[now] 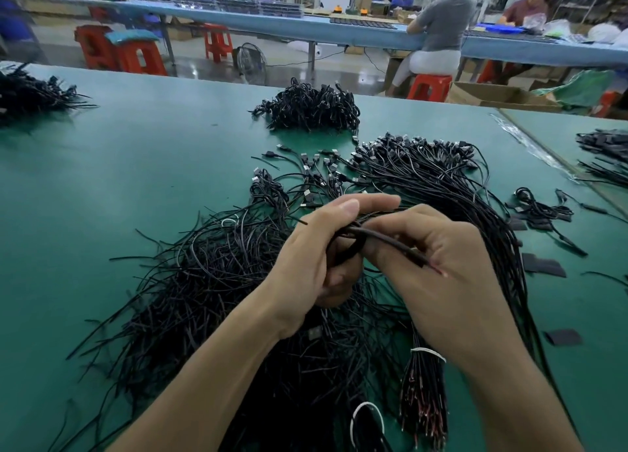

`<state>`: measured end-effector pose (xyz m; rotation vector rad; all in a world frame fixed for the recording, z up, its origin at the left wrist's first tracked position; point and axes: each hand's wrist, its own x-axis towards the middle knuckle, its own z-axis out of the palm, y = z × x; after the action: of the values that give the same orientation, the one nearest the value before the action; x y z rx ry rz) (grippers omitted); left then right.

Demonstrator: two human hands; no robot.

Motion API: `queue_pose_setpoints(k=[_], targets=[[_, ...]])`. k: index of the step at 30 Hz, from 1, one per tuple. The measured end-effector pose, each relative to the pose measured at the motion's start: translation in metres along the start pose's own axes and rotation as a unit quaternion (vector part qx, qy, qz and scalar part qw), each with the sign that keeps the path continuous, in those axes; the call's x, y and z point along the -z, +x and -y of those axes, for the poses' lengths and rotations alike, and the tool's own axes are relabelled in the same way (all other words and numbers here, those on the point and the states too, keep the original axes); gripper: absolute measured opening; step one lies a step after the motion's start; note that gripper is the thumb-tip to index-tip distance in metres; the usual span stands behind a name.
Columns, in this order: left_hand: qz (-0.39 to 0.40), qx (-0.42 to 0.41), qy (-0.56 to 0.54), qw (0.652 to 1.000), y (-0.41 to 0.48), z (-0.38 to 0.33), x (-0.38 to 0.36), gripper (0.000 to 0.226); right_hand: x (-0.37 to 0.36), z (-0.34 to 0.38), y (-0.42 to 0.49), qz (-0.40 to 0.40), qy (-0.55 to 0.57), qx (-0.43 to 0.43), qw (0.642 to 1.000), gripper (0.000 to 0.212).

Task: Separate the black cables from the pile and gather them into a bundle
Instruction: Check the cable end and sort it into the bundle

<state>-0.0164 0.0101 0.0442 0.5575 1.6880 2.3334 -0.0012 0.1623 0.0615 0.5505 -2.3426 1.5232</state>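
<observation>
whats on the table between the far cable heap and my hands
Head view: loose USB-plug cables lie spread between heap and left hand, right hand.

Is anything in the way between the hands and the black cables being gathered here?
Nothing visible does. The left hand and right hand both grip a few black cables directly, above the loose pile on the green table.

Bright, even indoor light
Soft shadows on the table [136, 166]; background blurred, edges bowed, floor [292, 74] glossy.
</observation>
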Motion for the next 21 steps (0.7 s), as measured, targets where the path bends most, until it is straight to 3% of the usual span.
queue_pose_setpoints(k=[8,12,17,21], targets=[[-0.106,0.009,0.032,0.994,0.001,0.003,-0.002,0.059,-0.001,0.009,-0.003,0.010,-0.094,0.027,0.995,0.025],[-0.166,0.016,0.045,0.985,0.002,0.006,-0.005,0.061,-0.007,0.007,-0.003,0.013,-0.058,-0.007,0.998,0.033],[-0.182,-0.016,0.066,0.981,0.004,0.008,-0.007,0.064,-0.011,-0.001,-0.002,-0.056,-0.003,-0.074,0.996,0.015],[-0.212,-0.023,0.061,0.975,0.006,0.011,-0.005,0.065,-0.017,0.003,-0.003,-0.050,-0.092,-0.009,0.994,0.028]])
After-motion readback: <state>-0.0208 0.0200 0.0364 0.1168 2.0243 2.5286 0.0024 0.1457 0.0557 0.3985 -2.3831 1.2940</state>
